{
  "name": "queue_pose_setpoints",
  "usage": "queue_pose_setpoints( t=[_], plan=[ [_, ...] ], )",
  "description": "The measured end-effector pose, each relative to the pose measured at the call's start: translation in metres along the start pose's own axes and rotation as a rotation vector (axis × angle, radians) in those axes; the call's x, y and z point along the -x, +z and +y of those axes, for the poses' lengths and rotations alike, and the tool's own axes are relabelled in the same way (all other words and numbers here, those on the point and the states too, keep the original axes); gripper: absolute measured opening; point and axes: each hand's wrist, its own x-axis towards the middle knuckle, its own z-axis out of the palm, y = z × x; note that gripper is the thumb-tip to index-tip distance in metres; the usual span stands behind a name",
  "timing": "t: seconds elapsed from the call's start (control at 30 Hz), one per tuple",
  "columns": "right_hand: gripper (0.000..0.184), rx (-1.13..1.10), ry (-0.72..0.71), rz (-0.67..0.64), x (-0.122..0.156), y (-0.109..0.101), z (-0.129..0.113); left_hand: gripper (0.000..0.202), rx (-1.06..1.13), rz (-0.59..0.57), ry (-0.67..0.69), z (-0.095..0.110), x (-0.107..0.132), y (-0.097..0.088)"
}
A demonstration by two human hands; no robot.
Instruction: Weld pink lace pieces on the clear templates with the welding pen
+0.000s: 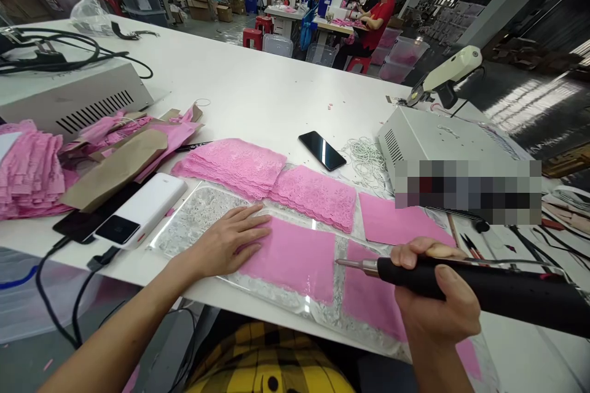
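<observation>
My left hand [230, 236] lies flat with its fingers stretched out, on the left edge of a pink fabric piece [295, 258]. My right hand [433, 295] is wrapped round a thick black handheld tool [488, 295] with a narrow metal tip. That tip points left, close to the right edge of the fabric piece; I cannot tell whether it touches anything. Another pink piece [369, 301] lies beneath the tool, partly hidden by my right hand. The pieces rest on a clear, glossy sheet [198, 209]. Behind them sit two stacks of pink lace, a left stack [235, 166] and a right stack [318, 196].
A phone [322, 150] and tangled white string [369, 163] lie behind the lace. A grey metal box [442, 141] stands at right, another vented box [83, 98] at left. A white power bank [142, 209] with cables sits at left. Farther off, a person in red [380, 18] sits at a sewing machine.
</observation>
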Motion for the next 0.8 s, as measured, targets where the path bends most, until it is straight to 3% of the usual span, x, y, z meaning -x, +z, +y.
queue_pose_setpoints(
  t=[0.63,0.8],
  plan=[
    [0.006,-0.005,0.003,-0.097,0.014,-0.001,-0.001,0.034,0.006,0.015,-0.003,0.001,0.000,0.000],
    [0.009,-0.027,-0.002,-0.080,0.007,-0.006,-0.006,0.036,0.033,-0.045,-0.020,-0.002,-0.001,-0.006]
  ],
)
